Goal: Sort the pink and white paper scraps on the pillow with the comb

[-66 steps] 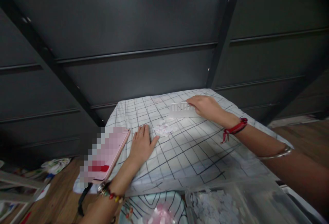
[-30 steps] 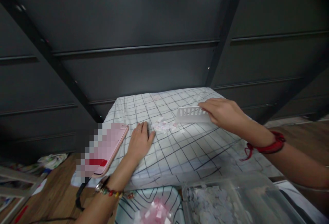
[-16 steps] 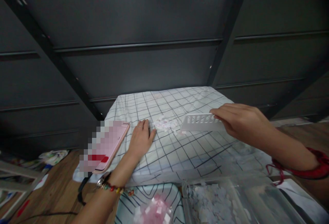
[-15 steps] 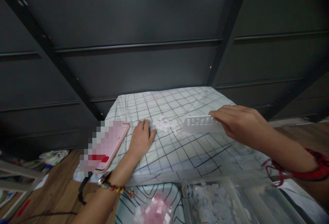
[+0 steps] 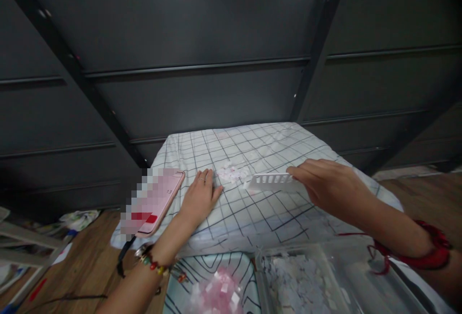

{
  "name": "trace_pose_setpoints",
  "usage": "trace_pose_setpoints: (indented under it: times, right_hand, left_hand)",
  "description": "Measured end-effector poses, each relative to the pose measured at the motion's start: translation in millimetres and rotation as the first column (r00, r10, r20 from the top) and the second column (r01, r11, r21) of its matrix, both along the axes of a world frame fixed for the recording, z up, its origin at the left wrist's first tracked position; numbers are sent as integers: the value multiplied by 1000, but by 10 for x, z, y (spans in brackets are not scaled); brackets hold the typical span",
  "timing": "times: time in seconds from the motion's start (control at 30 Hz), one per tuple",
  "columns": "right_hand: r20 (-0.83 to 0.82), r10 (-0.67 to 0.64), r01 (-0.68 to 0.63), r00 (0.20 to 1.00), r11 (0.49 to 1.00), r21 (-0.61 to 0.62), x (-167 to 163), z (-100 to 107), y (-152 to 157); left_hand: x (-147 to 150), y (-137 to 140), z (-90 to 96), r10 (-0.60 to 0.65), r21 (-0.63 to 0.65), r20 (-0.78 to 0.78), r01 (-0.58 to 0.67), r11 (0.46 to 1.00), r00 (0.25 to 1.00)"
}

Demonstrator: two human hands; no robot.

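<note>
My left hand [image 5: 200, 194] lies flat on the white cloth with dark grid lines [image 5: 249, 145], fingers stretched out and holding nothing. Just right of its fingertips is a small heap of whitish-pink bits [image 5: 232, 172], too small to name. In my right hand [image 5: 325, 184] is a white plastic scraper-like plate [image 5: 270, 182] with a row of slots along its top edge. It stands on edge, gripped at its right end, with its left end close to the heap. A pink phone [image 5: 162, 203], partly pixelated, rests left of my left hand.
At the near edge sit a striped tray [image 5: 173, 290] with a bag of pink and white pieces [image 5: 220, 295], and a clear plastic box [image 5: 265, 285] of greyish-white flakes. A dark panelled wall [image 5: 202, 97] rises behind the cloth. A cable [image 5: 68, 298] runs along the floor at left.
My right hand has moved the slotted plate slightly left and nearer to me, and its top now leans differently. My left hand stays flat by the heap. The view has shifted a little.
</note>
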State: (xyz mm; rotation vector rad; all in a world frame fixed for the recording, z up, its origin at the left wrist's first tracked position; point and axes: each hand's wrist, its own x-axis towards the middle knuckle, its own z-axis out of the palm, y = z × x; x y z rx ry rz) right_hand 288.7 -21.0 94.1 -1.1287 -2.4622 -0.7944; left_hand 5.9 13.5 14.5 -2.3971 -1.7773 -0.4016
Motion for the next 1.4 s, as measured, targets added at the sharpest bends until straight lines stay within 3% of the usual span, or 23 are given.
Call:
trace_pose_setpoints:
  times: [0.17, 0.4, 0.53, 0.67, 0.83, 0.97, 1.1, 1.2, 1.33, 1.4]
  right_hand:
    - [-48, 78, -75, 996, 995, 61, 61, 15, -93]
    - [-69, 66, -56, 995, 988, 144, -8, -99, -262]
    - [-97, 179, -165, 979, 976, 141, -160, -76, -389]
    - [-91, 156, -140, 984, 976, 167, -205, -67, -380]
    - [-105, 184, -172, 977, 978, 115, -276, -104, -410]
    - [-171, 280, -277, 945, 960, 45, -390, -67, -645]
    - [-169, 297, -290, 940, 955, 63, -406, 28, -792]
    - [-166, 225, -207, 960, 971, 118, -311, 89, -619]
    - [-156, 29, -6, 987, 990, 144, -77, 69, -81]
    - [-122, 40, -21, 992, 987, 158, 50, 1, 168]
  left_hand:
    - [-125, -156, 35, -33, -88, 37, 36, 996, 999]
    - [-306, -370, 22, -104, -92, 74, 111, 990, 992]
    - [-362, -435, 17, -86, -128, 62, 93, 987, 994]
    - [-396, -455, -19, -56, -126, 56, 63, 990, 997]
    - [-420, -462, -60, -61, -93, 67, 67, 993, 996]
    - [-427, -462, -70, -65, -73, 70, 70, 995, 995]
    - [-421, -458, -72, -69, -63, 78, 74, 995, 995]
    - [-386, -436, -44, -82, -41, 85, 86, 995, 993]
    - [-285, -354, 13, -68, -49, 88, 72, 996, 994]
    - [-227, -306, 25, -68, -48, 108, 74, 996, 992]
